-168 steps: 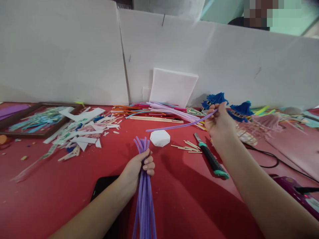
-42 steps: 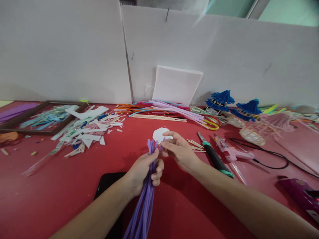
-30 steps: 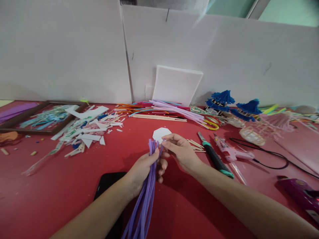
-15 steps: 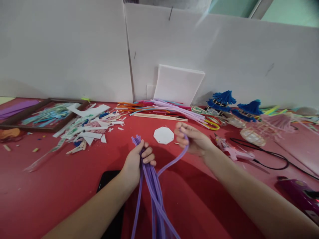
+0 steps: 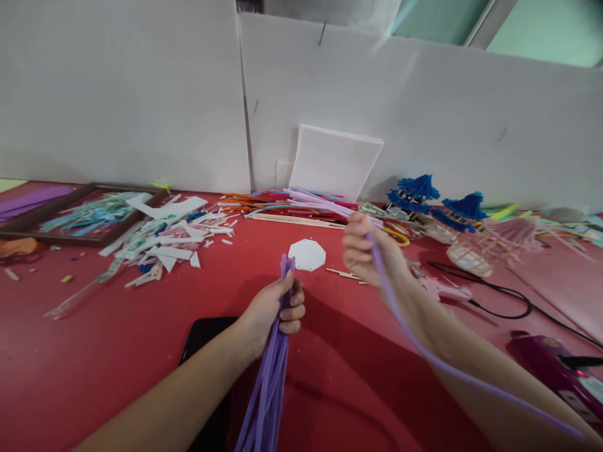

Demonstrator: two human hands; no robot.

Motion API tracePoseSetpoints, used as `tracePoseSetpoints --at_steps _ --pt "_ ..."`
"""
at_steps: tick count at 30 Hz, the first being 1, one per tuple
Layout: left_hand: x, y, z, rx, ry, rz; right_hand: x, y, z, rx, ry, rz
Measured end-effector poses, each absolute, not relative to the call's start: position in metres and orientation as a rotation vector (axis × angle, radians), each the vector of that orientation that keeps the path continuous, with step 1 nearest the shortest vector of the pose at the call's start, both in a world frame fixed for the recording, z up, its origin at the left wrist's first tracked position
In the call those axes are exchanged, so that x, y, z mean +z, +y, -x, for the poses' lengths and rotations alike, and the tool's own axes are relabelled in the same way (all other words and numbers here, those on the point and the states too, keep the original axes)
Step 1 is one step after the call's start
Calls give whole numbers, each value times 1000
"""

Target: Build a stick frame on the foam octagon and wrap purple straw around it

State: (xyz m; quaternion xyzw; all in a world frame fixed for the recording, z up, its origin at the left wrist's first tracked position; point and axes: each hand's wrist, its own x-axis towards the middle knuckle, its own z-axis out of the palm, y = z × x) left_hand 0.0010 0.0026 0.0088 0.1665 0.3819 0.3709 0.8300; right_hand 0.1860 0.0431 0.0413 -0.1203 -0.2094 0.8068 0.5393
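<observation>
A bundle of purple pipe cleaners (image 5: 267, 383) hangs from my left hand (image 5: 277, 307), its fingers wrapped round the upper part so that short ends poke out above. My right hand (image 5: 370, 251) is raised to the right and pinches one purple pipe cleaner (image 5: 424, 351) near its top end. That single strand trails down along my right forearm, apart from the bundle. Between the hands, farther back on the red table (image 5: 155, 351), lies a white octagonal plate (image 5: 307, 255) with small holes near its edge. Thin wooden sticks (image 5: 346, 274) lie beside it, partly behind my right hand.
Scraps and clothespins (image 5: 164, 242) spread at left beside a brown frame (image 5: 94, 242). Colourful pipe cleaners (image 5: 301, 199) lie at the back before white sheets (image 5: 336, 160). At right are blue roofed models (image 5: 414, 191), a pink glue gun (image 5: 445, 290) with its cord, and a magenta device (image 5: 556, 370).
My right hand has moved up and right, drawing the single pipe cleaner clear of the bundle. My left hand has shifted slightly right, and the bundle now hangs toward the lower left.
</observation>
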Motion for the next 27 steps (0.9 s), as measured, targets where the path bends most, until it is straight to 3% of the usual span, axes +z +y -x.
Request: tracePoseSetpoints --at_steps 2,11,21,27 --pt "9 2 -1 837 837 -370 30 34 -165 1697 -902 641" --pt "9 -1 3 710 793 -442 0 28 -143 1312 -1231 977" --pt "4 0 4 573 680 -495 -13 31 -144 1270 -1392 971" --pt "12 -3 8 452 543 -503 -8 23 -145 1430 -1517 877"
